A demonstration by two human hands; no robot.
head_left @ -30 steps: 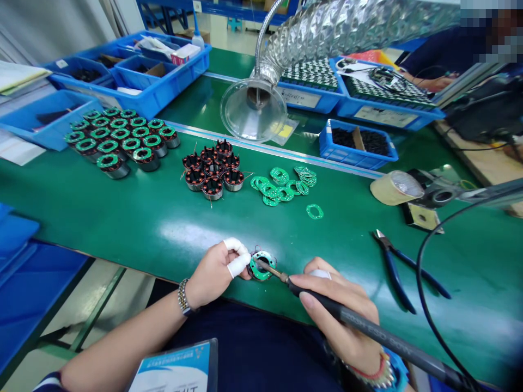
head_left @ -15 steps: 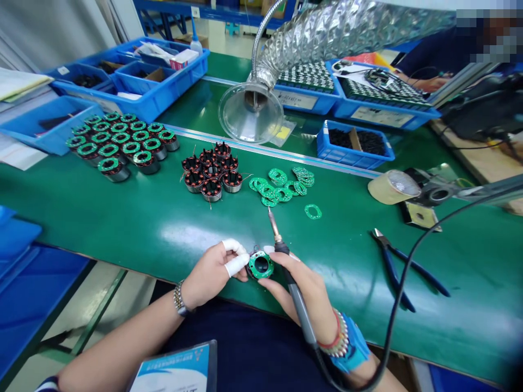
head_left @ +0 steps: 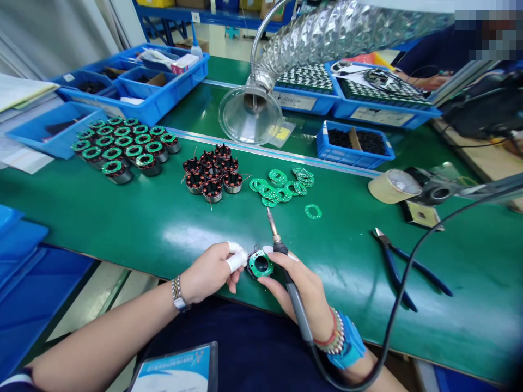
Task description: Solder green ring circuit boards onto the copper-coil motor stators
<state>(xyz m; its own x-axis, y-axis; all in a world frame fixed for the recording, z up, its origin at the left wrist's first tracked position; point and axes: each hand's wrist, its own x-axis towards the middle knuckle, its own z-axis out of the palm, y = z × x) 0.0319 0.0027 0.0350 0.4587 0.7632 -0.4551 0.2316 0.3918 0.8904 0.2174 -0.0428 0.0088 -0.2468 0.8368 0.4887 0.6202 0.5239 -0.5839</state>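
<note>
From the head view, toward the counter's [head_left: 143, 223] far left corner, a tray [head_left: 175, 87] holds a box [head_left: 184, 63]; far right, a bin [head_left: 351, 156] holds black parts [head_left: 372, 143]. At the near edge, the right hand [head_left: 310, 286] grips stator [head_left: 261, 264] and iron [head_left: 297, 307]; the left hand [head_left: 208, 275] pinches beside it, on what I cannot tell. The iron's tip, on the stator a second ago, is off it.

Green workbench [head_left: 122, 218], blue rack [head_left: 237, 19], pale floor [head_left: 214, 39]

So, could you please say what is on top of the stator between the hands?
A green ring-shaped circuit board sits on the stator, its central opening dark. What lies directly beneath the board is covered and cannot be seen.
</note>
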